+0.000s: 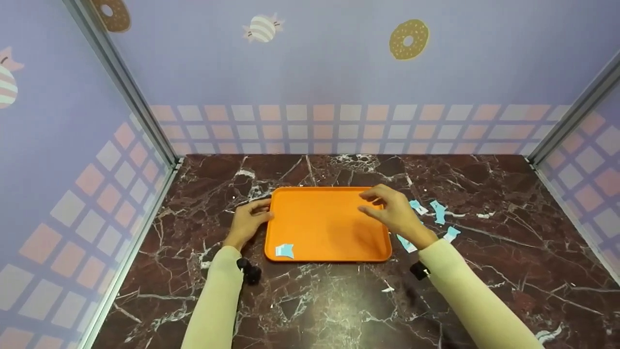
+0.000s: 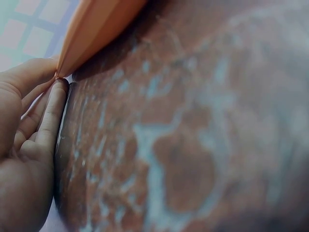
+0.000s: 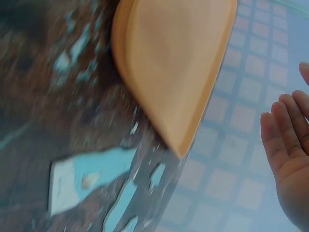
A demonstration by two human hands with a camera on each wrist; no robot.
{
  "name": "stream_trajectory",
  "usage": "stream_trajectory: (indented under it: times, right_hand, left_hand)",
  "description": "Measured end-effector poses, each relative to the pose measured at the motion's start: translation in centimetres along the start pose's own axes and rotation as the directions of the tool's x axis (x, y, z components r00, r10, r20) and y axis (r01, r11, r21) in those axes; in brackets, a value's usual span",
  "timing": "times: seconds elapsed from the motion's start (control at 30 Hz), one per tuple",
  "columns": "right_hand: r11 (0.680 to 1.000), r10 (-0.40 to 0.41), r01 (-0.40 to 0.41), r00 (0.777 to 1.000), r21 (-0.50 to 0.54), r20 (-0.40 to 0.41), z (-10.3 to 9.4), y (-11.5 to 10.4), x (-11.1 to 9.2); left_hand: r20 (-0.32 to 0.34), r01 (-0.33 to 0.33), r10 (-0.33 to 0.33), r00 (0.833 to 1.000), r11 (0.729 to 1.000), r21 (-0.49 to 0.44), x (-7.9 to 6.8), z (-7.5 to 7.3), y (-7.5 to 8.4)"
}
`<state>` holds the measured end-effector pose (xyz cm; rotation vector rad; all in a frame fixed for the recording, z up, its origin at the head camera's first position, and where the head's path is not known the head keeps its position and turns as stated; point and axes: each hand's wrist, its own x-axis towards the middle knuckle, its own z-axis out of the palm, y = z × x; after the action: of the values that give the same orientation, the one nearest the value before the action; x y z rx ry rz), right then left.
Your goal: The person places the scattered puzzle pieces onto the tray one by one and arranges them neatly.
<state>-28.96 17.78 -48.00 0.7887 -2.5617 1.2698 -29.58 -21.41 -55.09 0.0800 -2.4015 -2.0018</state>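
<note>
An orange tray (image 1: 315, 220) lies on the marble-patterned table. At its left edge, my left hand (image 1: 247, 224) pinches the rim; in the left wrist view the thumb and fingers (image 2: 54, 108) meet at the tray's edge (image 2: 91, 36). Over the tray's right side hovers my right hand (image 1: 391, 211), fingers loosely bent with nothing between them. One light blue and white torn paper piece (image 1: 285, 250) rests in the tray's near left corner. More torn pieces (image 1: 438, 212) lie on the table right of the tray, close by my right wrist; one piece (image 3: 91, 176) shows large in the right wrist view.
Patterned walls (image 1: 315, 72) with metal corner strips enclose the table (image 1: 494, 208) at the back and both sides. A small white scrap (image 1: 388, 287) lies in front of the tray. Dark wrist cameras (image 1: 249, 271) are strapped at both sleeves.
</note>
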Motion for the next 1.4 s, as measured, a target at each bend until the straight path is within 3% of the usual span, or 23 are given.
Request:
stream_trajectory:
  times: [0.47, 0.9, 1.23, 1.4]
  right_hand:
    - [0.997, 0.081, -0.079, 0.993, 0.022, -0.082, -3.1, 2.5, -1.4]
    - [0.985, 0.171, -0.171, 0.984, -0.001, -0.056, -5.4, 4.6, -3.6]
    - [0.988, 0.082, -0.093, 0.993, -0.125, -0.087, -5.6, 6.1, -5.3]
    - [0.989, 0.071, -0.079, 0.995, -0.128, -0.067, -5.8, 6.6, -6.3]
  left_hand:
    - [-0.007, -0.012, 0.012, 1.000, 1.000, -0.011, -0.2, 0.0, -0.1]
    - [-0.013, -0.034, 0.034, 0.999, 0.999, -0.038, -0.1, 0.3, -0.1]
    - [-0.020, -0.022, 0.022, 1.000, 0.999, -0.036, 0.0, 0.3, -0.1]
    - [-0.025, -0.015, 0.015, 1.000, 0.999, -0.029, 0.0, 0.2, 0.1]
